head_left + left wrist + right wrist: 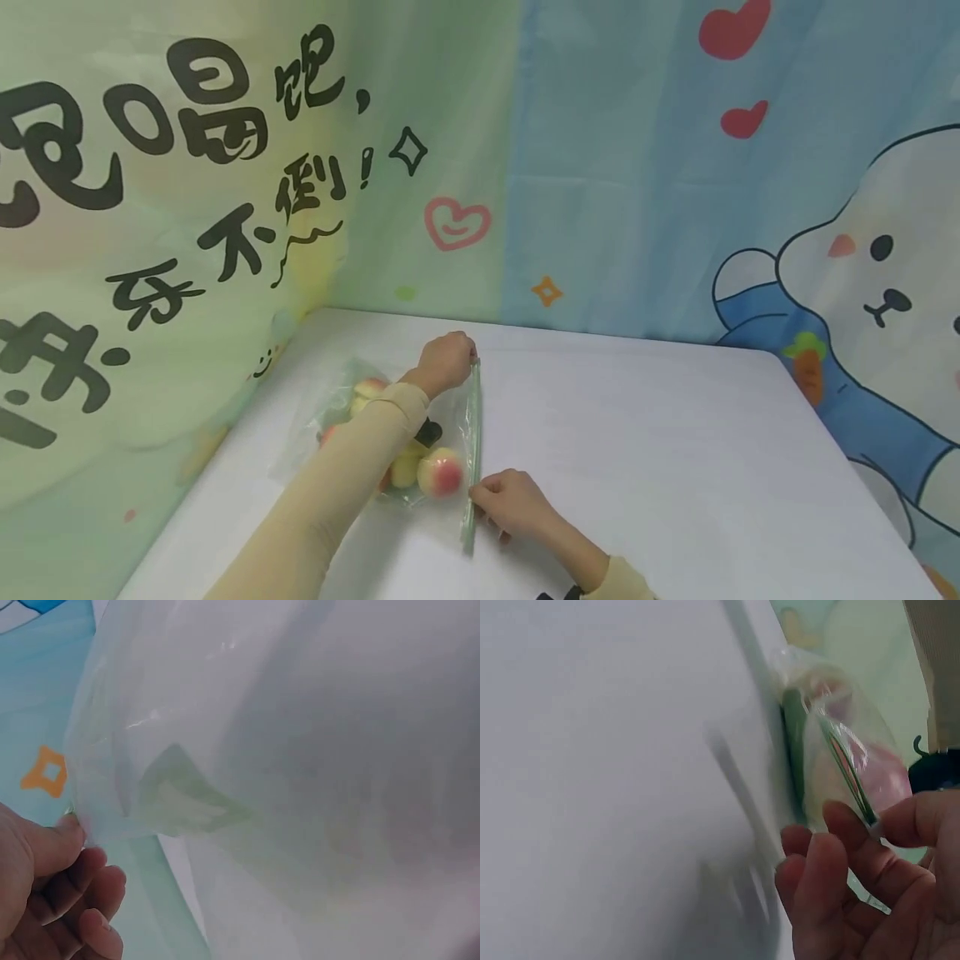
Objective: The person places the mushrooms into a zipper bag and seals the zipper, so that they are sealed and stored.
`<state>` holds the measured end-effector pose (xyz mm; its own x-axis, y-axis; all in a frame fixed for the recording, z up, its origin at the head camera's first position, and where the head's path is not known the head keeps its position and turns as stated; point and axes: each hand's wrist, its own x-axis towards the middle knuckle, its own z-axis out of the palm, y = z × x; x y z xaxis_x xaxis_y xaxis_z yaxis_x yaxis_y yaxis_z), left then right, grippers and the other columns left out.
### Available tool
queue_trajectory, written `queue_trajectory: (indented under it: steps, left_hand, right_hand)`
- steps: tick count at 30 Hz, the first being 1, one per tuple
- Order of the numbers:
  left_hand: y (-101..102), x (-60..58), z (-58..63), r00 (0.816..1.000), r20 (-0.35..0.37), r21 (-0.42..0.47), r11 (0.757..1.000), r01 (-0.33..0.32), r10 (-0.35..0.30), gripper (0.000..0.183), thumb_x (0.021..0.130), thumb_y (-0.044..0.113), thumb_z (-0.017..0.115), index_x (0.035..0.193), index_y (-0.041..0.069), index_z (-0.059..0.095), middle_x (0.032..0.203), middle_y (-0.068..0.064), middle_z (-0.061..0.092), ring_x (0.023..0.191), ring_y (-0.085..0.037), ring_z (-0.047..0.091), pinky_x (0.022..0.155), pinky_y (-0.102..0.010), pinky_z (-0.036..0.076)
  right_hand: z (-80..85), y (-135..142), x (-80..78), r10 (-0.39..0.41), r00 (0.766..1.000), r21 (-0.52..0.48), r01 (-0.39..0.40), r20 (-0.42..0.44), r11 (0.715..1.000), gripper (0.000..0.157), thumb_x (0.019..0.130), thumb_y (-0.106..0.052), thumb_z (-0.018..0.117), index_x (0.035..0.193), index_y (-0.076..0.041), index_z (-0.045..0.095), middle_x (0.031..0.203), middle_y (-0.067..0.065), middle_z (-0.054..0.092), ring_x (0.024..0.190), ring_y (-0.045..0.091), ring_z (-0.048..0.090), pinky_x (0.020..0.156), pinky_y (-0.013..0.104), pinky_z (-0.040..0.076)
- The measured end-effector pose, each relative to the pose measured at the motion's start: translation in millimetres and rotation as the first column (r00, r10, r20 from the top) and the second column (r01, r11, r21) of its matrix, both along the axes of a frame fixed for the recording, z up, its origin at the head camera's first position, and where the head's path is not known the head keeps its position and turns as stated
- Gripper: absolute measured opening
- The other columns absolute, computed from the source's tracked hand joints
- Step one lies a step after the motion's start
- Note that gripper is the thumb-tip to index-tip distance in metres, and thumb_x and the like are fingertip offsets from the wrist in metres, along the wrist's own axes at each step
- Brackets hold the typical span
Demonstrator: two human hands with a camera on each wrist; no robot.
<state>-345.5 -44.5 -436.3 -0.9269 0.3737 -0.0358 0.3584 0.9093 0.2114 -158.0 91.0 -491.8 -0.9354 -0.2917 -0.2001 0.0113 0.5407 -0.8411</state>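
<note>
A clear zip bag (pixel 474 417) lies on the white table with several peach-like fruits (pixel 441 472) inside, yellow with a red blush. Its green-tinted zip edge faces right and runs from far to near. At the far end of that edge, my left hand (pixel 446 362) pinches a corner between thumb and forefinger. Nearer me, my right hand (pixel 513 504) pinches the same edge, its other fingers loosely bent. From the right wrist, a long green thing (pixel 795 742) shows beside the fruits in the bag. My left sleeve covers part of the bag in the head view.
The white table (pixel 637 433) stretches off to the right of the bag. Behind it and along the left hangs a printed cloth (pixel 607 167) with lettering, hearts and a cartoon animal. A dark object on the left wrist (pixel 429 432) overlaps the fruits.
</note>
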Motion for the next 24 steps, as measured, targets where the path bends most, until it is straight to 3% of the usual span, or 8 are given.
queue_trajectory:
  steps: [5,9,15,20,24]
  left_hand:
    - [-7,-4.7,-8.5,1.0,-0.001,-0.019,1.0,-0.009,0.009,0.018,0.098,0.021,0.058,0.106,0.012,0.071,0.102,-0.001,0.06,0.092,-0.017,0.06,0.081,-0.033,0.054]
    - [-12,-4.6,-10.4,1.0,0.007,-0.016,1.0,-0.016,0.016,0.018,0.098,0.021,0.059,0.105,0.011,0.071,0.099,-0.001,0.059,0.091,-0.017,0.059,0.08,-0.034,0.054]
    - [-17,-1.2,-10.0,1.0,-0.003,-0.001,1.0,-0.029,0.029,0.018,0.097,0.02,0.059,0.106,0.01,0.072,0.1,-0.002,0.06,0.091,-0.019,0.061,0.081,-0.035,0.055]
    - [-19,2.3,-9.8,1.0,0.023,0.028,1.0,-0.011,0.01,0.018,0.099,0.017,0.056,0.108,0.009,0.069,0.103,-0.004,0.061,0.094,-0.02,0.061,0.082,-0.036,0.054]
    - [-23,10.6,-12.9,0.999,0.033,0.037,0.999,0.029,-0.03,0.025,0.098,0.02,0.055,0.119,0.008,0.065,0.115,-0.009,0.062,0.105,-0.025,0.062,0.087,-0.039,0.053]
  right_hand:
    - [-2.8,-2,17.5,0.065,0.998,0.018,-0.066,0.027,0.998,0.031,0.087,-0.027,0.055,0.062,-0.011,0.065,0.042,-0.009,0.042,0.034,0.005,0.038,0.034,0.018,0.037]
    - [-3.4,-2,22.5,0.102,0.995,0.018,-0.103,0.019,0.995,0.029,0.087,-0.026,0.056,0.063,-0.014,0.068,0.041,-0.01,0.042,0.034,0.003,0.037,0.035,0.017,0.034]
    - [-1.5,-1,20.7,0.125,0.992,0.019,-0.126,0.025,0.992,0.028,0.086,-0.026,0.057,0.066,-0.014,0.072,0.041,-0.011,0.043,0.036,0.003,0.037,0.037,0.018,0.035]
    - [-1.2,3,17.1,0.201,0.979,0.021,-0.202,0.031,0.979,0.033,0.09,-0.032,0.058,0.067,-0.013,0.072,0.044,-0.011,0.046,0.037,0.004,0.038,0.039,0.018,0.033]
    - [6.4,11,4.3,0.242,0.969,0.096,-0.236,-0.047,0.967,0.033,0.093,-0.034,0.06,0.072,-0.012,0.072,0.055,-0.009,0.055,0.046,0.004,0.043,0.045,0.02,0.037]
